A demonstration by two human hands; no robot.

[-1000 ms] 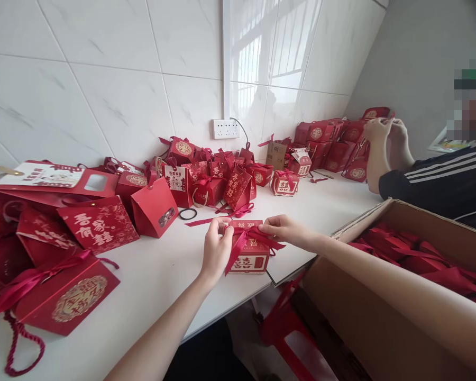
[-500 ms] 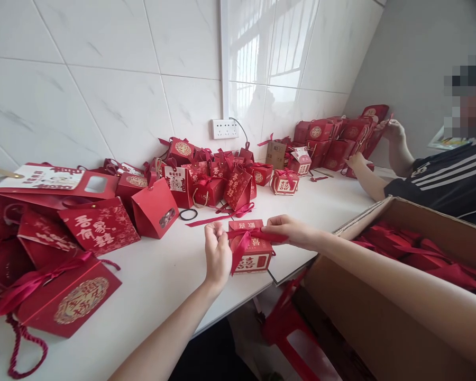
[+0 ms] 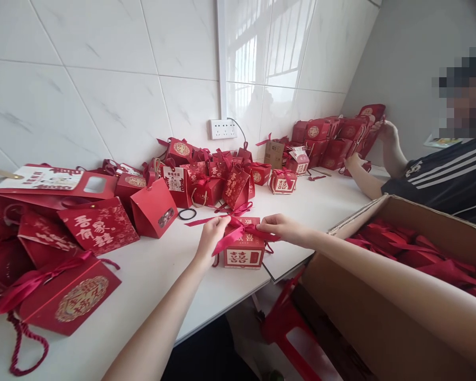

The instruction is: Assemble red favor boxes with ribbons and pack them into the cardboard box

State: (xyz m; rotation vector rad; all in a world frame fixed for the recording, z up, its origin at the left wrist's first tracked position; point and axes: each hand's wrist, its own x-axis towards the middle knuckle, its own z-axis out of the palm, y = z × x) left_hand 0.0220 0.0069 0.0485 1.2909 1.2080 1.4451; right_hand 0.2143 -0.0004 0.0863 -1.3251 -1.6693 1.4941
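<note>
A small red gift box (image 3: 244, 256) with a white panel of gold-edged characters stands upright near the table's front edge. Over its top runs a red ribbon (image 3: 244, 228), drawn into a bow or knot at the middle. My left hand (image 3: 213, 235) pinches the ribbon's left loop, with a tail hanging below the fingers. On the other side, my right hand (image 3: 280, 230) pinches the right loop, fingers closed. Just behind the box lies a loose red ribbon end (image 3: 206, 221), and a black ring (image 3: 187, 214) rests to its left.
Many red gift boxes (image 3: 103, 225) crowd the table's left side and back. At right, an open cardboard carton (image 3: 357, 217) holds red ribboned boxes. A co-worker's hands (image 3: 355, 161) handle red boxes at the far right. Below the table edge is a red stool (image 3: 280, 317).
Both hands have pulled the ribbon's loops outward, the left hand moving left and up. The box has turned slightly, and its front panel now faces me more squarely.
</note>
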